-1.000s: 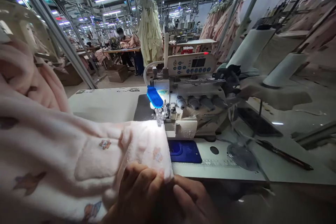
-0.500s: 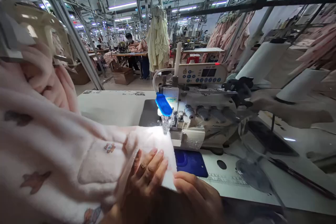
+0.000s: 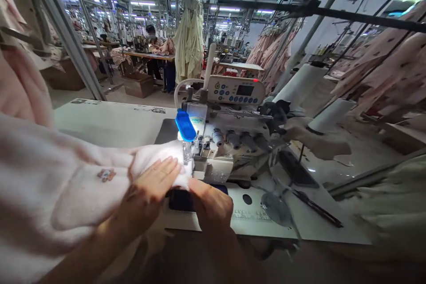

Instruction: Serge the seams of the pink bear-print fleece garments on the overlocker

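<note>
Pink fleece (image 3: 86,193) under the flat left hand (image 3: 153,182), its edge pinched in the right hand (image 3: 212,199).

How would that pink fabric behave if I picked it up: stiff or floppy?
Probably floppy: the pink fabric sags in soft, rounded folds. It likely isn't slippery, since its surface looks fuzzy. Lifting one corner might leave the rest dragging, as much of it spreads left of the sewing machine.
</note>
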The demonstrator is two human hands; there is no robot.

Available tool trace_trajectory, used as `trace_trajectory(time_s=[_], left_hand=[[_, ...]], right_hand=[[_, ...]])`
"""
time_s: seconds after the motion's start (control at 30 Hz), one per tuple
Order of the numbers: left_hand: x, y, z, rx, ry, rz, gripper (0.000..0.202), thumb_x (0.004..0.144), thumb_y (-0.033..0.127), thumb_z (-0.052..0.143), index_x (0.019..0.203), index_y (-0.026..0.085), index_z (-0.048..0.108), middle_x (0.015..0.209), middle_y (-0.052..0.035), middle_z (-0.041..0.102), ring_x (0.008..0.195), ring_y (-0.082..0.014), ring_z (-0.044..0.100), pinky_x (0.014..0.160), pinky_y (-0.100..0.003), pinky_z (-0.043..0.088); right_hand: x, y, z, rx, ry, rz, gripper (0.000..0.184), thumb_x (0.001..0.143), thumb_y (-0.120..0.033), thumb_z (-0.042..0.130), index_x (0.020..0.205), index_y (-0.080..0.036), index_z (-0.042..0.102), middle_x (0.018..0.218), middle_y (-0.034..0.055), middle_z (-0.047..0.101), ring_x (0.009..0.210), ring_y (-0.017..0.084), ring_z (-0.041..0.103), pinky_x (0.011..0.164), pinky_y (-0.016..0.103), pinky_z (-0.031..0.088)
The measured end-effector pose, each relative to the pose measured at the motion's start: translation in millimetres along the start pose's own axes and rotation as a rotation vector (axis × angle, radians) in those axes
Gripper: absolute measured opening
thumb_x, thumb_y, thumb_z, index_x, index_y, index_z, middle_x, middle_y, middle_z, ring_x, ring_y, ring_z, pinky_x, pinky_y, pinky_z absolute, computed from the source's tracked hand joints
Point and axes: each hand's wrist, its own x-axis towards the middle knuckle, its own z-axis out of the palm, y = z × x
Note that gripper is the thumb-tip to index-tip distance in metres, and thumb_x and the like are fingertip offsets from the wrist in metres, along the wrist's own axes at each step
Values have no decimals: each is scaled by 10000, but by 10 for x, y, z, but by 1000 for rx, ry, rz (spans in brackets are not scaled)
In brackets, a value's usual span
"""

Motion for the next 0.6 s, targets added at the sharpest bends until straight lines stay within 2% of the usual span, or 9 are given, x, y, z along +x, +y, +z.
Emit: trace_trajectory(time_s=[0.07,0.13,0.2,0.27,0.4,0.5,0.6], left_hand=[[34,-60,10,-17,-39,-9,512,832,53,344,1331,151,403,1329,-121,484,1245,-232,434,983,-456,443],[82,-120,28,-11,-58,-25,487,835,57,330,1303,132,442,1305,-116,512,1226,-219,456,994,-425,438],[149,-189,50,-2,-85,-33,446,848,80,319,1261,116,487,1285,-112,531,1196,-211,485,999,-394,433],[242,-259,66,12,-119,-24,416,859,116,322,1230,105,509,1271,-116,542,1165,-223,509,982,-384,443],[489,-370,55,14,-242,-1,369,831,107,351,1146,117,543,1143,-124,603,1040,-241,570,877,-385,500],[674,-436,58,10,-306,-27,278,787,73,406,960,155,607,959,-95,639,895,-233,604,761,-362,528],[803,-508,134,2,-263,-53,212,768,62,436,788,149,629,821,-61,640,778,-202,622,683,-308,528]], right_hand=[[73,45,24,-1,44,-68,192,909,-116,446,990,-191,602,876,35,708,778,123,663,691,201,509],[134,92,38,-7,17,-81,196,911,-124,439,991,-185,608,909,41,703,826,130,658,745,208,507],[187,135,61,-37,5,-46,211,922,-155,426,956,-187,632,925,56,687,831,144,648,745,228,509],[240,161,102,-88,17,21,224,930,-196,432,907,-188,655,893,69,657,760,150,634,680,238,506],[301,155,183,-158,40,141,230,924,-224,458,825,-180,661,819,49,591,662,129,589,613,225,471],[203,133,166,-162,95,176,214,922,-183,446,832,-165,640,873,59,594,762,140,601,680,226,474],[-53,136,91,-160,108,202,171,916,-182,453,882,-161,619,925,73,605,850,158,603,749,249,481]])
